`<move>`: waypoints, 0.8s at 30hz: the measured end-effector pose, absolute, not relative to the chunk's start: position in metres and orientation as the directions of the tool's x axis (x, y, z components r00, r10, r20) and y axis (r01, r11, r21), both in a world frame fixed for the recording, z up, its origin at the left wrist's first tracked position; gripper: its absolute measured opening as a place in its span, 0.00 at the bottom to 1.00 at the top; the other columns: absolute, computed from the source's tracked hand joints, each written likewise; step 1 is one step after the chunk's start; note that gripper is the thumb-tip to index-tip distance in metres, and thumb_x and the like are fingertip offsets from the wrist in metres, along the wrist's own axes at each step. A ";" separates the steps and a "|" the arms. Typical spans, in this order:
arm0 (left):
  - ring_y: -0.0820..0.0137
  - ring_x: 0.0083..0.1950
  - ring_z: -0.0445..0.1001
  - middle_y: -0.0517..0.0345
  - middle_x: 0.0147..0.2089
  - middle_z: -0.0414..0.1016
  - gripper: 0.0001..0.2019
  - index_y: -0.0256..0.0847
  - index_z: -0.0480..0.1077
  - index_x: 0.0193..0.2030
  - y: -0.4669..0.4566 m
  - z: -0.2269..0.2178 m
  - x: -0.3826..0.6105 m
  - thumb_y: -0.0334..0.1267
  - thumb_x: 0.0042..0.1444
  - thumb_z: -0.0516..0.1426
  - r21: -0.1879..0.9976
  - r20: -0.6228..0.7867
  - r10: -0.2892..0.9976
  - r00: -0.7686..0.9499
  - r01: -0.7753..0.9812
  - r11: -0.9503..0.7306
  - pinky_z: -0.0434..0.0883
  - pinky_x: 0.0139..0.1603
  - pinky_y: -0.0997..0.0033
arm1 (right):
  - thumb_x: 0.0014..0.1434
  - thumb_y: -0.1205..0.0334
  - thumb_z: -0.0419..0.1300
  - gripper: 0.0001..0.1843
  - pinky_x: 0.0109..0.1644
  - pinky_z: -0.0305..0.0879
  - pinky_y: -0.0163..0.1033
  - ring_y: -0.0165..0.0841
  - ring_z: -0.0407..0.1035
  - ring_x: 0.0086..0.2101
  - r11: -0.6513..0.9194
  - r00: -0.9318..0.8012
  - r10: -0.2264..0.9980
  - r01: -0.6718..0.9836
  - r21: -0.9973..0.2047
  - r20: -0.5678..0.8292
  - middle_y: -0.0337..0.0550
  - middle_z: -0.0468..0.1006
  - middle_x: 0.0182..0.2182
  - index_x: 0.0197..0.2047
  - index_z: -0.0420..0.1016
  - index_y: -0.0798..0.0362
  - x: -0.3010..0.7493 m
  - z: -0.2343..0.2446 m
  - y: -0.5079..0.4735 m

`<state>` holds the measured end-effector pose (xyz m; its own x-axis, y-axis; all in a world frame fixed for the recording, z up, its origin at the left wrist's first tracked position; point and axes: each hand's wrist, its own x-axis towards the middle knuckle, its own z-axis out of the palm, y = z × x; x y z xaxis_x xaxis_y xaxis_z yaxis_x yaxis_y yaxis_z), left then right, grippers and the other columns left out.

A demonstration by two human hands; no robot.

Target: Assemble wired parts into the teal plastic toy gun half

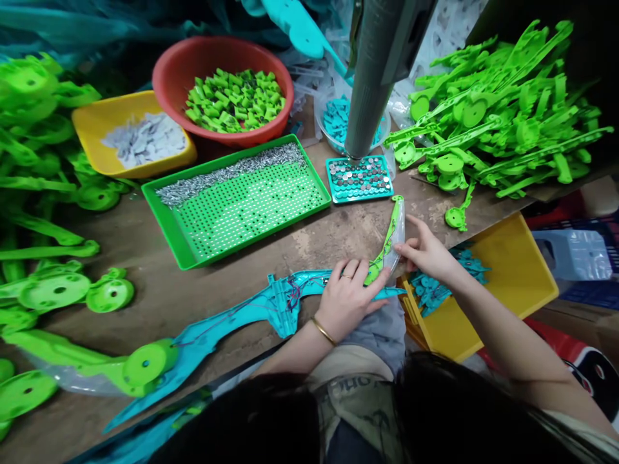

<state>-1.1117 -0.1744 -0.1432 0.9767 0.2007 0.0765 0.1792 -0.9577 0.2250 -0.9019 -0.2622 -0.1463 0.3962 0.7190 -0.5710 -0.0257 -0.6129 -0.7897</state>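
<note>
A long blue plastic shell [232, 312] with thin dark red wires lies along the bench edge. My left hand [345, 296] is closed over its right end, thumb reaching toward a curved bright-green arm piece [387, 241]. A see-through plastic blade [396, 243] sits along the right side of that arm piece. My right hand [428, 251] pinches the blade's edge between thumb and fingers. At the shell's left end sits another green part with a round hub [147, 364], with a see-through blade attached.
A vertical powered screwdriver [370, 84] hangs above a small blue tray [360, 180] of round metal pieces. A green perforated tray [242, 206] holds screws. Beside it stand a red bowl [167, 80] and a yellow scoop [89, 138]. Green parts [483, 122] pile right; a yellow bin [517, 283] is below.
</note>
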 end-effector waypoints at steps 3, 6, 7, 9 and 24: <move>0.56 0.54 0.68 0.43 0.55 0.69 0.27 0.50 0.65 0.62 -0.174 -0.144 -1.113 0.57 0.58 0.52 0.212 0.092 0.207 0.974 0.184 -0.960 0.64 0.56 0.54 | 0.55 0.51 0.61 0.38 0.19 0.61 0.34 0.29 0.65 0.15 -0.619 0.490 0.730 0.180 -0.764 -0.476 0.33 0.73 0.21 0.65 0.54 0.49 -0.879 -0.151 -0.246; 0.56 0.54 0.68 0.43 0.55 0.70 0.27 0.52 0.65 0.61 -0.174 -0.143 -1.113 0.57 0.58 0.53 0.192 0.099 0.221 0.970 0.199 -0.961 0.65 0.55 0.54 | 0.60 0.52 0.55 0.25 0.19 0.59 0.33 0.27 0.64 0.14 -0.586 0.595 0.727 0.276 -0.762 -0.343 0.35 0.74 0.22 0.59 0.65 0.49 -0.859 -0.162 -0.223; 0.56 0.53 0.68 0.43 0.55 0.70 0.26 0.52 0.65 0.61 -0.174 -0.143 -1.113 0.57 0.58 0.53 0.186 0.104 0.220 0.970 0.198 -0.962 0.65 0.55 0.54 | 0.60 0.52 0.54 0.21 0.19 0.59 0.32 0.27 0.64 0.14 -0.576 0.594 0.735 0.290 -0.764 -0.328 0.35 0.73 0.21 0.56 0.68 0.49 -0.855 -0.165 -0.217; 0.57 0.52 0.69 0.43 0.54 0.71 0.26 0.52 0.66 0.61 -0.175 -0.143 -1.114 0.57 0.57 0.54 0.178 0.120 0.219 0.968 0.196 -0.964 0.65 0.55 0.54 | 0.60 0.53 0.55 0.16 0.17 0.57 0.31 0.26 0.63 0.13 -0.570 0.569 0.750 0.300 -0.764 -0.336 0.32 0.70 0.19 0.49 0.70 0.49 -0.849 -0.168 -0.209; 0.57 0.52 0.72 0.42 0.53 0.73 0.22 0.52 0.70 0.55 -0.172 -0.145 -1.115 0.55 0.57 0.55 0.166 0.184 0.210 0.960 0.180 -0.970 0.68 0.54 0.51 | 0.46 0.62 0.66 0.14 0.24 0.70 0.31 0.25 0.68 0.21 -0.410 0.571 0.655 -0.281 -0.868 -0.495 0.32 0.71 0.22 0.34 0.65 0.52 -0.842 -0.163 -0.220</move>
